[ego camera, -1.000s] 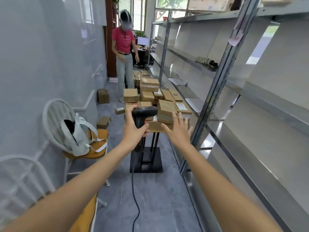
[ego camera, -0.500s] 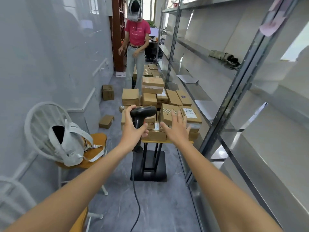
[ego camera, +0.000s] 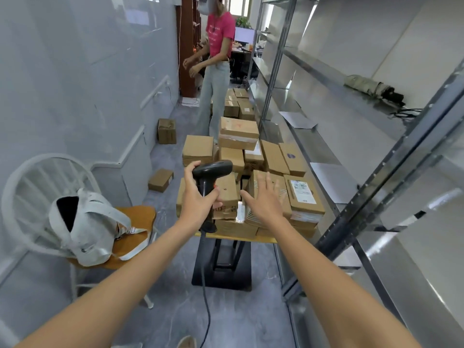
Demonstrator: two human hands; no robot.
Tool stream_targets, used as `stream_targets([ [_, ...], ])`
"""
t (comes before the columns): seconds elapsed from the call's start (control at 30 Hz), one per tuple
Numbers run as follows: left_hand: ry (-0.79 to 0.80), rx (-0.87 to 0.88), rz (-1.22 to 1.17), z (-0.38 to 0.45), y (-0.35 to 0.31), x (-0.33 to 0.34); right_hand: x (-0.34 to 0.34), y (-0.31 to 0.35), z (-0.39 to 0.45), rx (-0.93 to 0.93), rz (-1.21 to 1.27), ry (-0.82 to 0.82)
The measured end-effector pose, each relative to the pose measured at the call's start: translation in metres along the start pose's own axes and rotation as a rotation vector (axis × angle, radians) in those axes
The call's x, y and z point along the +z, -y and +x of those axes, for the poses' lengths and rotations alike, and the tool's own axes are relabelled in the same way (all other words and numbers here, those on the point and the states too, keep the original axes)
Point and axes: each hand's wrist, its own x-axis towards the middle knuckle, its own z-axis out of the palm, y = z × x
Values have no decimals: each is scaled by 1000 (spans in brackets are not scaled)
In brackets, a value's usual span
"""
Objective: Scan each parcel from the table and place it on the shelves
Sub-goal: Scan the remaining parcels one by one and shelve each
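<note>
The black handheld scanner [ego camera: 212,172] is gripped by its handle in the left hand [ego camera: 199,202], fingers and thumb curled round it, its head pointing toward the boxes and its cable hanging down to the floor. Just to the right, the right hand [ego camera: 263,202] is held flat with fingers spread and nothing in it, above the near striped parcel [ego camera: 270,182]; whether the fingertips already touch the cardboard cannot be told.

Compared with a second ago, the table [ego camera: 238,238] and its heap of parcels have been brought much closer and lower in view, and the right hand, which was reaching in mid-air short of the stack, is now placed over the near boxes. It is judged that the approach is finished and a parcel is about to be picked for scanning; none has been lifted yet.

A labelled parcel [ego camera: 302,194] lies at the near right of the pile. The metal shelves [ego camera: 351,136] run along the right side, with flat packets and a folded umbrella [ego camera: 371,87] on them. A white chair [ego camera: 50,182] with a bag stands at the left, and another person [ego camera: 217,64] stands at the far end.
</note>
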Motion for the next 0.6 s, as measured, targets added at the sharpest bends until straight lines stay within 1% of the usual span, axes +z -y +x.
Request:
stream_targets([
  [0.1,-10,16,-62,37,7,11,11,12,46,-29,-2,-31],
  [0.27,-18,0,-160,102,8,20,14,29,121,-47,-123,-107],
  [0.4,4,17,-205,148,10,18,19,37,167,-43,-80,-149],
  [0.5,18,24,-197,171,15,20,35,39,184,-75,-68,-143],
  [0.6,64,47,-137,191,20,23,40,42,212,-67,-112,-156],
])
